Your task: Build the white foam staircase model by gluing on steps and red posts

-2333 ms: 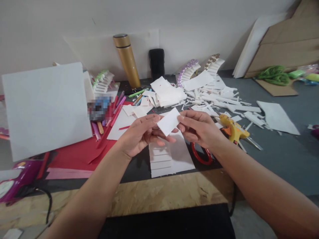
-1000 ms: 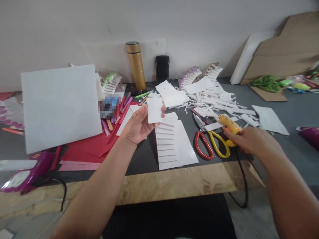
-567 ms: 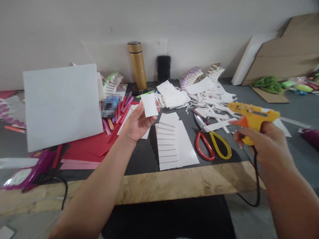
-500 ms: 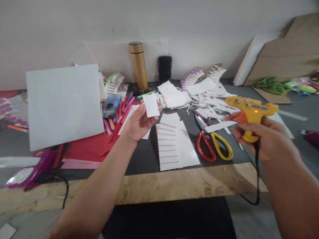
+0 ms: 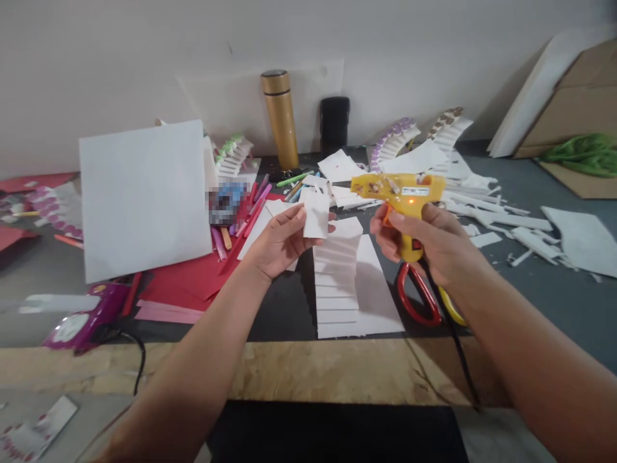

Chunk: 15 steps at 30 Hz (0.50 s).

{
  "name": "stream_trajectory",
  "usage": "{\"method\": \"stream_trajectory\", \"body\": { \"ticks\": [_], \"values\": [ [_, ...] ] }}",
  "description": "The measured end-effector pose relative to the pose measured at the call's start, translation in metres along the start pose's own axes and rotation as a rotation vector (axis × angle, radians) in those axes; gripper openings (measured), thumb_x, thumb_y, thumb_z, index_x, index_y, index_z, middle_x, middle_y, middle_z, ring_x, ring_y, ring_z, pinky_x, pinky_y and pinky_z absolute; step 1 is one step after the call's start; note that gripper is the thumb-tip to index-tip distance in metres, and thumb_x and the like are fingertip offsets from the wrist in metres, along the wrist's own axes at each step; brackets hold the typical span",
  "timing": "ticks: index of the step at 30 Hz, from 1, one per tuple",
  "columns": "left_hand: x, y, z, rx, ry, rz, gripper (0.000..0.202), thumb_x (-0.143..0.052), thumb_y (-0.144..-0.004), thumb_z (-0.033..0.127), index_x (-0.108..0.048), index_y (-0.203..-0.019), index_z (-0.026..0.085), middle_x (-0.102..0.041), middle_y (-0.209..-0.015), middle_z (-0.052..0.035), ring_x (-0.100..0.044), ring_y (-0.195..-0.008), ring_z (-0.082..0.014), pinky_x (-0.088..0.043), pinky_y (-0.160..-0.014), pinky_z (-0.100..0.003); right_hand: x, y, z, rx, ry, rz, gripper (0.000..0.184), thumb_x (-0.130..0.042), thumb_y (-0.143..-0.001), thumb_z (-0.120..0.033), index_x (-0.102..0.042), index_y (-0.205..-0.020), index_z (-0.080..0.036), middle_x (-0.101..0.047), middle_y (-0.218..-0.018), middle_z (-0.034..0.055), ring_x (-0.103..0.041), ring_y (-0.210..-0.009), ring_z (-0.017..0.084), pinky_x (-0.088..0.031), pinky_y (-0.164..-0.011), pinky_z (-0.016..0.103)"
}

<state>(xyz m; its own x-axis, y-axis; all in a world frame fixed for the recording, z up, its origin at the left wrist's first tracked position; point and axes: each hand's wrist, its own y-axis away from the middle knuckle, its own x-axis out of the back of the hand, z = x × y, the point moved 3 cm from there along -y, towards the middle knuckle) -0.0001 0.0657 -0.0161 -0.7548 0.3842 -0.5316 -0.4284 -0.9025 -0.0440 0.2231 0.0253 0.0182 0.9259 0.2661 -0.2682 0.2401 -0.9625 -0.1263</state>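
Note:
My left hand (image 5: 279, 241) pinches a small white foam rectangle (image 5: 316, 214) upright above the table. My right hand (image 5: 431, 238) is wrapped round the grip of a yellow glue gun (image 5: 398, 190), its orange light lit and its nozzle pointing left, close to the rectangle. The gun's black cord (image 5: 456, 334) hangs down past my right wrist. Below both hands lies a white stepped foam piece (image 5: 344, 283) on the dark mat.
Red and yellow scissors (image 5: 424, 299) lie under my right hand. A large white board (image 5: 144, 196) stands at left over red paper (image 5: 183, 280) and pens. A gold flask (image 5: 281, 116) and black object (image 5: 334, 123) stand by the wall. Foam scraps (image 5: 486, 206) litter the right; a purple tool (image 5: 81, 321) lies front left.
My right hand let go of the white rectangle, picked the glue gun up from the table at the right, and brought it left to the rectangle. The left hand kept holding it.

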Motion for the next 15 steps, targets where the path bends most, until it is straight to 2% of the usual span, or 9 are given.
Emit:
{"method": "stream_trajectory", "body": {
  "ticks": [3,7,11,15],
  "values": [
    [-0.001,0.0,-0.002,0.002,-0.038,-0.029,0.036,-0.077,-0.085,0.033,-0.073,-0.114,0.013,-0.077,-0.11,-0.0146,-0.076,-0.093,-0.0237,-0.06,-0.066,-0.023,0.004,0.004,-0.002,0.002,-0.006,0.004,0.015,-0.071,-0.088,-0.03,-0.071,-0.085,-0.015,-0.062,-0.077,0.0026,-0.049,-0.054,0.008,-0.041,-0.049,0.024],
    [-0.008,0.005,0.003,-0.019,-0.08,-0.059,0.034,-0.077,-0.085,0.032,-0.074,-0.114,0.014,-0.077,-0.11,-0.0147,-0.076,-0.094,-0.0245,-0.057,-0.06,-0.021,0.003,0.008,-0.008,0.005,0.13,-0.003,0.028,-0.066,-0.093,-0.04,-0.069,-0.08,-0.015,-0.063,-0.073,0.0038,-0.057,-0.055,0.012,-0.045,-0.054,0.028],
    [-0.016,0.008,0.005,0.002,-0.106,-0.091,0.031,-0.077,-0.085,0.032,-0.075,-0.11,0.014,-0.078,-0.108,-0.0143,-0.076,-0.093,-0.0243,-0.057,-0.06,-0.021,-0.003,0.013,-0.009,0.044,0.247,-0.041,0.03,-0.063,-0.094,-0.041,-0.069,-0.078,-0.017,-0.065,-0.072,0.0036,-0.061,-0.063,0.016,-0.049,-0.065,0.032],
    [-0.015,0.007,0.001,0.032,-0.116,-0.109,0.029,-0.075,-0.087,0.032,-0.075,-0.11,0.015,-0.078,-0.111,-0.0133,-0.077,-0.094,-0.024,-0.059,-0.062,-0.021,-0.005,0.015,-0.007,0.056,0.308,-0.089,0.031,-0.06,-0.097,-0.041,-0.07,-0.078,-0.018,-0.066,-0.071,0.0031,-0.06,-0.065,0.016,-0.047,-0.065,0.031]
  ]
}}
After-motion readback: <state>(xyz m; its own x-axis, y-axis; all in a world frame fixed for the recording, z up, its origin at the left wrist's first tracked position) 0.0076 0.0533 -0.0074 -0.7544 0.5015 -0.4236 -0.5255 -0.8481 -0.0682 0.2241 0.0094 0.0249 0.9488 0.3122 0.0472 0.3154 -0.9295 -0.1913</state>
